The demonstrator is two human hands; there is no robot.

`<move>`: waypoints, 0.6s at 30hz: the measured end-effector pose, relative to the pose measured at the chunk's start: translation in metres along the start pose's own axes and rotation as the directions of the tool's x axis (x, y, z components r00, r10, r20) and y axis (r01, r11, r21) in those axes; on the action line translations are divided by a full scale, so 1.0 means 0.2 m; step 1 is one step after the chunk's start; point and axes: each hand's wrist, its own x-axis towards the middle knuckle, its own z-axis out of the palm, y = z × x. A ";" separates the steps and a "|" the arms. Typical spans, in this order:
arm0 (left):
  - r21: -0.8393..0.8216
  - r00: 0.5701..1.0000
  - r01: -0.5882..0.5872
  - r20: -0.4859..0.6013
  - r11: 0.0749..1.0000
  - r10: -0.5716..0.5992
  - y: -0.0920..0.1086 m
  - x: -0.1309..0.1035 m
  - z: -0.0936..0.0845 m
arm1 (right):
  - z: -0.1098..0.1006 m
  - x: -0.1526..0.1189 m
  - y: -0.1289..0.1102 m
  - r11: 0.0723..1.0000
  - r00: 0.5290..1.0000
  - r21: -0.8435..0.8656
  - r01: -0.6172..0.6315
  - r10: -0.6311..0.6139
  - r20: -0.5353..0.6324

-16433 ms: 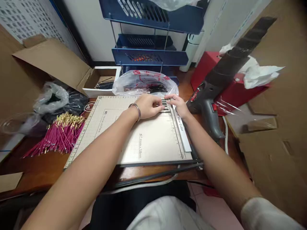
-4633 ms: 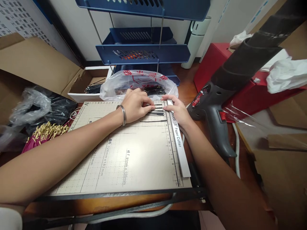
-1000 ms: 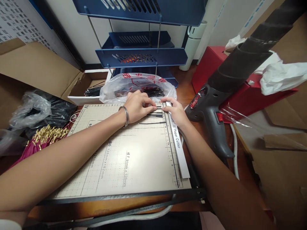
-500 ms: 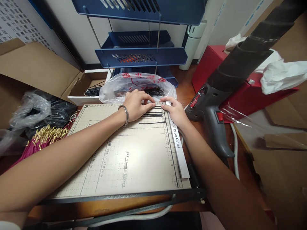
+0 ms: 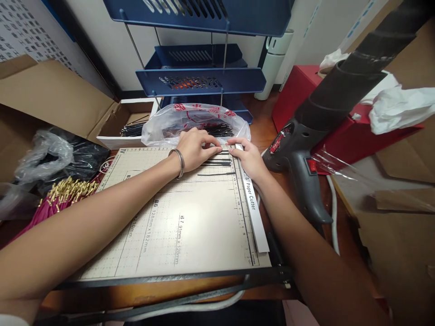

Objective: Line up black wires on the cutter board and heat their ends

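A cream paper cutter board [image 5: 200, 226] with printed grid lines lies in front of me, a white strip [image 5: 254, 217] marked "Paper Cutter" along its right side. Several thin black cords [image 5: 219, 163] lie crosswise near its top right. My left hand [image 5: 197, 147], a metal bangle on its wrist, pinches the left part of the topmost black cord. Just across from it, my right hand [image 5: 248, 156] has thumb and index finger closed at the cord's right end, by the top of the white strip. Behind both hands sits a clear plastic bag [image 5: 156, 124] with more black cords inside.
Blue tiered trays [image 5: 204, 81] stand at the back. A grey heat gun [image 5: 309, 167] leans at the right, before a red box [image 5: 295, 90]. An open cardboard box [image 5: 57, 95] and gold-tipped maroon cords [image 5: 68, 192] are at the left. A cable runs along the front.
Both hands stay at the topmost cord, with only a very slight shift of the left fingers to the right. The cords below lie as before.
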 end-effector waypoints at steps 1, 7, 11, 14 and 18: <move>0.001 1.000 0.000 -0.005 1.000 0.000 0.00 0.00 0.00 | 0.00 0.00 0.00 1.000 1.000 0.000 0.000 0.000 -0.002; -0.031 0.996 -0.057 -0.067 0.998 0.055 -0.02 -0.01 0.01 | 0.00 0.00 -0.01 0.999 1.000 0.009 -0.030 0.030 0.001; -0.044 0.991 -0.121 -0.062 0.992 0.118 -0.02 -0.01 0.01 | -0.01 0.00 -0.02 0.999 0.999 0.013 -0.046 0.046 0.008; -0.035 0.988 -0.146 -0.050 0.989 0.144 -0.02 -0.01 0.01 | 0.00 -0.01 -0.03 0.998 0.998 0.019 -0.062 0.061 0.015; -0.010 0.989 -0.141 -0.041 0.990 0.140 -0.02 -0.02 0.01 | 0.00 -0.02 -0.04 0.998 0.998 0.011 -0.060 0.059 0.005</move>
